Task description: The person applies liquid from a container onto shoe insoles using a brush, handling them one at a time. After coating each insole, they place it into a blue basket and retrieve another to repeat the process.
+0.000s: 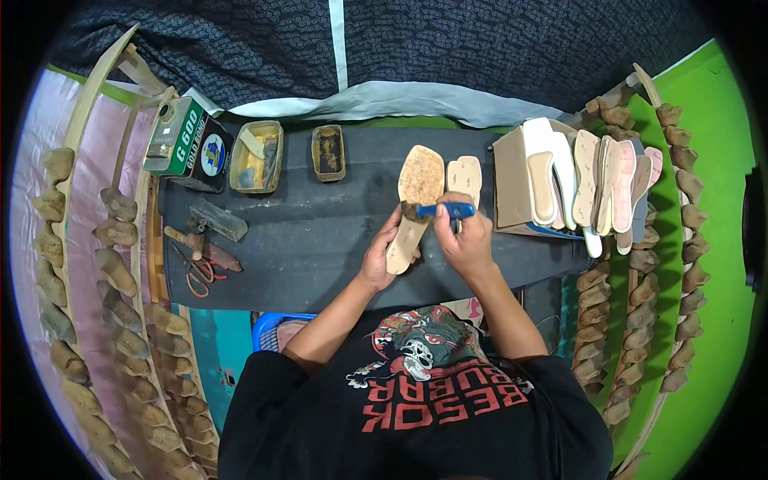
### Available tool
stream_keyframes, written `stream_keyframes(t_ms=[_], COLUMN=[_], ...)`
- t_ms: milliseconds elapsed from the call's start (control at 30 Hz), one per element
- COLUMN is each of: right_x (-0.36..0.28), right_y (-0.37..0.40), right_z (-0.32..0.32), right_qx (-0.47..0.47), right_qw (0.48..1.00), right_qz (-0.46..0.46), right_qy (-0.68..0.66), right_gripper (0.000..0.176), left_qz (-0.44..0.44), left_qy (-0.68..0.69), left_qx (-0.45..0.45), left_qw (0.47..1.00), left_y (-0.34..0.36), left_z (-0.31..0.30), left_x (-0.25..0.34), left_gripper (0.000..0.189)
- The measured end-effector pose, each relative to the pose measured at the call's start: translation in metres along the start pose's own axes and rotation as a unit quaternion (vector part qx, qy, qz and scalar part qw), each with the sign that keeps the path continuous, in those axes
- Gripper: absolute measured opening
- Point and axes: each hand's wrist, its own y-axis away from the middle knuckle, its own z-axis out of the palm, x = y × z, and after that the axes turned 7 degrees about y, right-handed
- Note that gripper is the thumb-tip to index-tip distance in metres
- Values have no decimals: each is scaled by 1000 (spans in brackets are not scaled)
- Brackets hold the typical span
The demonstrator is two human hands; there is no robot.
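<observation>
My left hand (pixel 380 258) is closed around the narrow lower part of a tan shoe insole (pixel 421 174), which it holds up over the table. The wide upper end of this insole looks darker and mottled. In my right hand (pixel 466 242) is a brush (pixel 450 210) with a blue handle; its dark bristles touch the insole near its middle. Just behind my right hand, more tan insoles (pixel 466 172) lie on the table, partly hidden by the hand.
A cardboard box (pixel 512 178) packed with insoles stands at the right. At the left are a glue can (pixel 189 144), two plastic tubs (pixel 260 180) (pixel 329 154), a hammer (pixel 192 242), a grey block (pixel 218 219) and scissors (pixel 202 276). Racks of wooden shoe lasts (pixel 120 276) flank the table.
</observation>
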Motion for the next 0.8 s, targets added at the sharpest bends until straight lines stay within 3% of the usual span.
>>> stream_keyframes(t_ms=[167,267,500,700,800], right_x=[0,13,23,43,44], right_y=[13,4,-11,-20,-38], right_z=[-9,-8,-12,-4,13], right_qx=[-64,-3,3,-24,-58], right_qw=[997,999,999,997,996], right_qz=[37,19,-36,44,36], right_qy=[-11,-31,-34,-50,-63], right_gripper=[12,11,10,13,19], left_qz=[36,37,60,101,128], left_qy=[5,-3,25,49,62], left_qx=[32,5,35,73,94], left_qw=[999,999,997,991,985], left_y=[-9,-7,-2,10,24], left_z=[7,8,7,-13,-27], left_x=[2,2,-4,-6,-7], left_gripper=[71,71,72,70,66])
